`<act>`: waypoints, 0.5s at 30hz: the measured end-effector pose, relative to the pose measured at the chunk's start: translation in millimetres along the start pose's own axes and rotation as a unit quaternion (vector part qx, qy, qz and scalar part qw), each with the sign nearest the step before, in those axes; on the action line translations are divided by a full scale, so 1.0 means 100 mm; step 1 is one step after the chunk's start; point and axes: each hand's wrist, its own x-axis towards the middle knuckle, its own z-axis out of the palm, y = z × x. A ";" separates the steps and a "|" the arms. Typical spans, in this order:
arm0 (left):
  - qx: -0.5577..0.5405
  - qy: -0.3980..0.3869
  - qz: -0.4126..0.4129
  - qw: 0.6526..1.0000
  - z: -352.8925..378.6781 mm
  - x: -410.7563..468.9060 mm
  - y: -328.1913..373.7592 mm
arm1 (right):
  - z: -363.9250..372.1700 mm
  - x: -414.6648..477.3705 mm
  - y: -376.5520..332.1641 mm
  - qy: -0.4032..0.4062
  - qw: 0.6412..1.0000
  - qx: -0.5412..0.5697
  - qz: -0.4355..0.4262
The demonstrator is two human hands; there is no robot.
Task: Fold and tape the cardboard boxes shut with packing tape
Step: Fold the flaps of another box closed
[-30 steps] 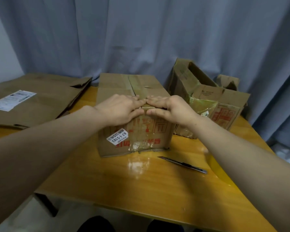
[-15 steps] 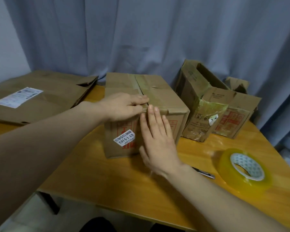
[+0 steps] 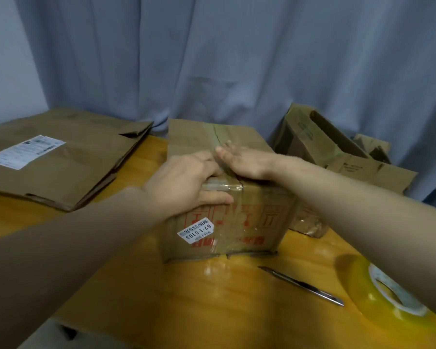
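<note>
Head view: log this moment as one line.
step: pressing tape strip onto box | left hand: over front top edge | right hand: flat on top | roll, knife: on table

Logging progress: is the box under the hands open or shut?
Shut. The box has its top flaps flat, tape over the seam and front edge; left hand and right hand press it down.
</note>
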 end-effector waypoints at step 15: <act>-0.001 -0.012 -0.008 1.000 -0.06 0.05 -0.15 | -0.08 0.50 -0.08 0.007 0.996 -0.070 -0.049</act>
